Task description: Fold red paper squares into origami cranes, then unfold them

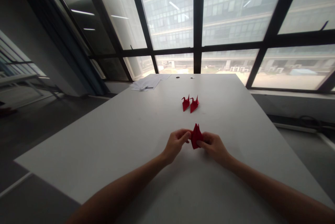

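Note:
A piece of folded red origami paper (196, 136), pointed at top and bottom, is held up between my two hands over the table. My right hand (212, 143) pinches its lower right side, the thumb lying across the front. At its left edge, my left hand (179, 142) has thumb and fingers closed on the paper; the exact grip is partly hidden. Beyond my hands, two finished red paper cranes stand side by side, a left crane (185, 104) and a right crane (194, 105).
The white table (117, 133) stretches out toward large dark-framed windows (172, 14). Loose white papers (149, 82) with a dark pen-like object on them lie at the far left. A blue curtain (65, 42) hangs at the left, and dark cables (314, 121) run along the right wall.

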{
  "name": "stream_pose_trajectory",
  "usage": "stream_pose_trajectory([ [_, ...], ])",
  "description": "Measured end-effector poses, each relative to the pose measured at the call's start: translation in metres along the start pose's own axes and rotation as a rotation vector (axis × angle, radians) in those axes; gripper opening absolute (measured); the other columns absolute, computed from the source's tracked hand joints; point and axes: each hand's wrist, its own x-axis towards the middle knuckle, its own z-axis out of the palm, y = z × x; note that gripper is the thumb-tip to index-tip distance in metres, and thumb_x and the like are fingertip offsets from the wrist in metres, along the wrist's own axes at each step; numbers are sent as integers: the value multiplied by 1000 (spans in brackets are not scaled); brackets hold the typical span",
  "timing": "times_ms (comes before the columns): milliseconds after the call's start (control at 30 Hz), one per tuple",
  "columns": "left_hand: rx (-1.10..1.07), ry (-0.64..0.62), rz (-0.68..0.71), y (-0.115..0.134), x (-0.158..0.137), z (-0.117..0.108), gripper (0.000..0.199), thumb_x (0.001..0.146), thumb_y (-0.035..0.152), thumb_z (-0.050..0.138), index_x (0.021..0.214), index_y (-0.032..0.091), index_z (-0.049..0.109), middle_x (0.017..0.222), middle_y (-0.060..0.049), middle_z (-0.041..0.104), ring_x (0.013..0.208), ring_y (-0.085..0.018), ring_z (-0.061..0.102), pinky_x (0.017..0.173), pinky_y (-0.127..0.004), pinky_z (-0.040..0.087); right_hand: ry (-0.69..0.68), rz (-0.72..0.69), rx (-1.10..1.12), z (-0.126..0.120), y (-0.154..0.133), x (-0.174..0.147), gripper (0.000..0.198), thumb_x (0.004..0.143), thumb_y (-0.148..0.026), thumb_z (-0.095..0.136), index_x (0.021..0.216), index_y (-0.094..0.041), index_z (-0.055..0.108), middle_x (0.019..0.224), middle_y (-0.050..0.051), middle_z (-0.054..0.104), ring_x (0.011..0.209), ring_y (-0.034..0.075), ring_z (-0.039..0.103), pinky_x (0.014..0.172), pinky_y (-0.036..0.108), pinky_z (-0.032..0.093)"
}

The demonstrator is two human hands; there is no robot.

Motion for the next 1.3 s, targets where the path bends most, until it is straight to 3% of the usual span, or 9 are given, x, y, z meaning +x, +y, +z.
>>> stream_pose_trajectory([
  [233, 81, 42, 49, 3, -2, 0, 24, 81, 37, 75, 84, 13, 75, 79, -6, 73, 70, -15, 62, 67, -26, 49, -9, -16, -91, 0, 2, -1, 22, 78, -35, 74, 88, -16, 73, 81, 5, 73, 73, 20, 65, 67, 32, 50],
  [700, 115, 31, 55, 1, 0, -3, 22, 80, 35, 76, 89, 15, 76, 89, -8, 75, 81, -19, 67, 75, -30, 52, 43, -58, -199, 2, -3, -2, 20, 80, -36, 69, 87, -18, 73, 80, 5, 73, 72, 20, 62, 66, 31, 48],
  [1067, 43, -11, 52, 7, -3, -1, 23, 78, 36, 78, 82, 13, 75, 83, -7, 71, 78, -18, 63, 70, -28, 50, 55, -88, -228, 0, 0, -4, 16, 81, -31, 68, 90, -19, 74, 84, 5, 74, 73, 20, 63, 69, 32, 49],
  [1300, 118, 1, 89, 8, -4, -1, 22, 80, 35, 76, 79, 12, 73, 81, -7, 69, 75, -17, 61, 65, -25, 48, 50, -108, -273, 0, 2, -3, 15, 82, -32, 67, 89, -20, 73, 83, 5, 74, 73, 20, 63, 68, 31, 49],
])
